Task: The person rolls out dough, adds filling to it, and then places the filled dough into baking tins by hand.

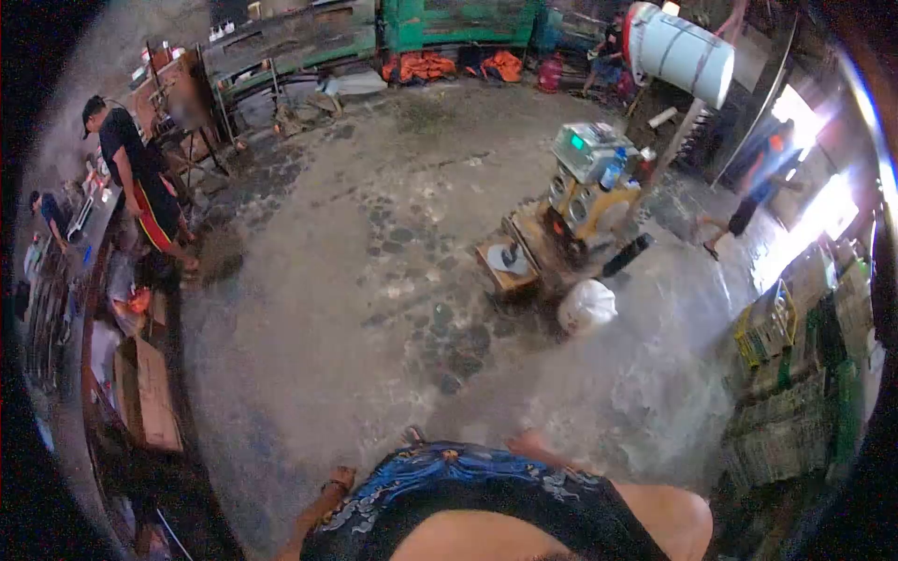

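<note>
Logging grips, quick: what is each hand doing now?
Left hand: out of view, cannot tell.
Right hand: out of view, cannot tell.

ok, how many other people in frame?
3: person in black shirt standing left; small figure at far left edge; walking person right. A dim figure top centre may be a fourth.

A wet, stained concrete floor [374, 280] covers the centre. A yellow metal machine with a grey box on top [589, 201] stands right of centre, with a bulging white sack [586, 306] just beside its base. A white cylindrical drum [681, 51] hangs tilted above. A flat brown cardboard box [150, 393] lies at left. Stacked green and yellow plastic crates [786, 374] line the right edge. A person in a black shirt [136, 178] stands far left.
</note>
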The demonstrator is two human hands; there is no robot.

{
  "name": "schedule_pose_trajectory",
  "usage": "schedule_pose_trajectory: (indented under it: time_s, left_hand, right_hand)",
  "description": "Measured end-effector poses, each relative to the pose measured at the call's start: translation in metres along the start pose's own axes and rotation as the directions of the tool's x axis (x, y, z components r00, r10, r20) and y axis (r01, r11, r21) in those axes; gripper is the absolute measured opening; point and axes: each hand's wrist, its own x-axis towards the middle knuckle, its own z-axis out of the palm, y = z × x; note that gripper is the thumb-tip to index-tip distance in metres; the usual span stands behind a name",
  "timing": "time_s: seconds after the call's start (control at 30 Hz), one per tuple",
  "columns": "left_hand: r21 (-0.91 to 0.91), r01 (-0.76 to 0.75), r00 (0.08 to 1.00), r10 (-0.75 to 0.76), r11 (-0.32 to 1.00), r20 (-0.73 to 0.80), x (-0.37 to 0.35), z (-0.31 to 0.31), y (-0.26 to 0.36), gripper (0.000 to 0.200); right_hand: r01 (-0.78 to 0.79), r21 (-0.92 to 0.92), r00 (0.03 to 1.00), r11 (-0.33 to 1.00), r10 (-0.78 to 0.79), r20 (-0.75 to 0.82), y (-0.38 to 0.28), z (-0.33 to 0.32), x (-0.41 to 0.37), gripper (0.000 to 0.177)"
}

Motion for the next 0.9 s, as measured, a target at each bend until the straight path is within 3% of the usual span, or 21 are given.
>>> schedule_pose_trajectory:
  time_s: [0.03,0.07,0.13,0.17,0.23,0.3,0.33,0.4,0.43,0.5,0.53,0.57,0.6,0.63,0.7,0.8,0.83,0.87,0.9]
  left_hand:
    - [-0.179,0.114,0.984,-0.137,0.977,-0.118,0.008,-0.019,-0.002,0.042]
    - [-0.186,0.1,0.995,-0.096,0.977,0.026,0.025,-0.035,-0.008,0.041]
    - [-0.048,0.05,0.995,-0.046,0.998,0.085,0.059,-0.09,0.0,0.04]
    - [-0.013,0.03,0.997,-0.029,0.999,0.072,0.078,-0.118,0.014,0.039]
    - [0.032,-0.011,0.999,0.01,0.999,0.041,0.11,-0.174,0.045,0.038]
    - [0.085,-0.089,0.996,0.087,0.992,0.031,0.123,-0.24,0.106,0.038]
    - [0.117,-0.202,0.979,0.203,0.972,0.006,0.15,-0.246,0.114,0.038]
    - [0.202,-0.409,0.904,0.425,0.89,-0.045,0.197,-0.264,0.137,0.038]
    - [-0.017,-0.246,0.969,0.246,0.969,-0.019,0.182,-0.3,0.187,0.039]
    - [-0.309,-0.276,0.958,0.234,0.91,-0.166,0.273,-0.239,0.166,0.04]
    - [-0.215,-0.235,0.972,0.226,0.948,-0.065,0.271,-0.259,0.191,0.04]
    - [-0.114,-0.199,0.978,0.204,0.973,0.037,0.268,-0.271,0.221,0.039]
    - [-0.013,-0.308,0.95,0.308,0.951,0.054,0.275,-0.266,0.23,0.038]
    - [0.091,-0.415,0.909,0.408,0.905,0.085,0.289,-0.267,0.224,0.037]
    - [0.138,-0.372,0.927,0.359,0.918,0.113,0.336,-0.308,0.213,0.038]
    - [0.126,-0.246,0.949,0.212,0.961,0.234,0.339,-0.322,0.163,0.039]
    - [0.098,-0.192,0.95,0.16,0.977,0.267,0.336,-0.32,0.158,0.04]
    - [0.075,-0.203,0.952,0.178,0.976,0.25,0.335,-0.325,0.145,0.039]
    - [0.048,-0.303,0.935,0.287,0.952,0.209,0.33,-0.329,0.126,0.038]
  right_hand:
    - [-0.105,0.052,0.994,0.993,0.105,-0.003,-0.001,-0.009,0.014,0.034]
    - [-0.254,0.151,0.965,0.955,0.261,-0.028,0.003,-0.023,0.036,0.033]
    - [-0.441,0.403,0.848,0.802,0.519,-0.105,0.001,-0.057,0.082,0.031]
    - [-0.427,0.589,0.798,0.686,0.593,-0.112,-0.047,-0.131,0.065,0.027]
    - [-0.245,0.516,0.798,0.821,0.473,-0.373,-0.034,-0.137,0.106,0.03]
    - [-0.138,0.595,0.768,0.792,0.465,-0.44,-0.057,-0.153,0.119,0.033]
    - [-0.072,0.624,0.753,0.778,0.452,-0.478,-0.068,-0.161,0.126,0.036]
    - [-0.211,0.555,0.87,0.804,0.414,-0.268,-0.073,-0.16,0.134,0.039]
    - [-0.256,0.511,0.91,0.821,0.382,-0.159,-0.077,-0.155,0.144,0.04]
    - [-0.231,0.401,0.923,0.886,0.33,-0.197,-0.055,-0.099,0.171,0.043]
    - [-0.139,0.056,0.989,0.989,0.135,0.058,-0.047,-0.097,0.182,0.033]
    - [-0.318,-0.021,0.803,0.948,0.281,0.526,-0.033,-0.095,0.213,0.036]
    - [-0.31,-0.023,0.774,0.95,0.267,0.574,-0.024,-0.094,0.222,0.034]
    - [-0.273,-0.014,0.806,0.962,0.237,0.543,-0.016,-0.103,0.237,0.033]
    - [-0.179,-0.039,0.875,0.983,0.177,0.451,0.001,-0.143,0.29,0.03]
    - [0.011,-0.179,0.929,0.984,0.056,0.367,0.015,-0.226,0.371,0.025]
    - [0.126,-0.217,0.93,0.968,-0.039,0.365,0.021,-0.247,0.396,0.024]
    - [0.378,-0.257,0.886,0.889,-0.267,0.379,0.037,-0.253,0.421,0.023]
    - [0.595,-0.31,0.794,0.742,-0.481,0.373,0.057,-0.254,0.448,0.023]
